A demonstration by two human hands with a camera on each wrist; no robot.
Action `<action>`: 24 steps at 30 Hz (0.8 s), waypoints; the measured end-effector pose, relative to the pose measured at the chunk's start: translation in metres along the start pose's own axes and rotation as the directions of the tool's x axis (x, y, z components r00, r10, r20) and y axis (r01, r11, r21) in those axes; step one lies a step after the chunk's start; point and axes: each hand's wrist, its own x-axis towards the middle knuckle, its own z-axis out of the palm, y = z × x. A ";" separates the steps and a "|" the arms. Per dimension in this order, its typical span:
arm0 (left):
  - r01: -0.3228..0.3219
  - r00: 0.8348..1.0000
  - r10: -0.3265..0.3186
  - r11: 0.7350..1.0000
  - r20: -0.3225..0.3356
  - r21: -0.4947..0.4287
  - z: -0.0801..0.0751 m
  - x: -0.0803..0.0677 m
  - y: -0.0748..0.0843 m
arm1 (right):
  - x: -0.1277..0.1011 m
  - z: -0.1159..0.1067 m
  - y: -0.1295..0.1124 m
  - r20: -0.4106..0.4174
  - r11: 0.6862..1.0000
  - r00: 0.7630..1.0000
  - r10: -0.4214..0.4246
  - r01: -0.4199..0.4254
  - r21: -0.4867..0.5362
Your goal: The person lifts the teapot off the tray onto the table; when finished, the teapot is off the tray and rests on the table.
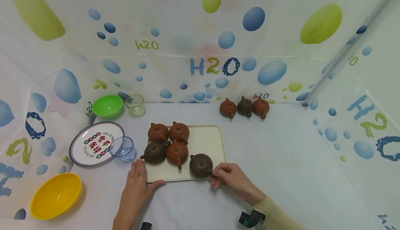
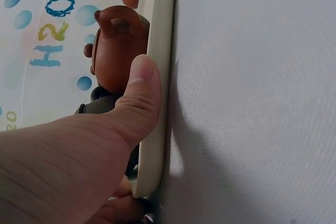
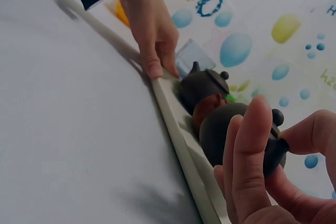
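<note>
Brown teapot (image 1: 201, 165) is pinched by right fingers (image 3: 310, 132) before "H2O"-printed cloth (image 1: 184, 42).

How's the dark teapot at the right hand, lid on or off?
On: the dark brown teapot pinched by the right hand looks closed on top, and its lid knob shows in the right wrist view.

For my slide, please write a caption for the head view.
The left hand touches a tray with four teapots; the right fingers pinch a fifth, dark teapot.
</note>
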 end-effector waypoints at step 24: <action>0.015 1.000 -0.014 1.000 0.021 -0.013 0.000 0.000 0.000 | -0.045 -0.060 0.005 -0.143 0.999 0.990 -0.006 0.001 -0.036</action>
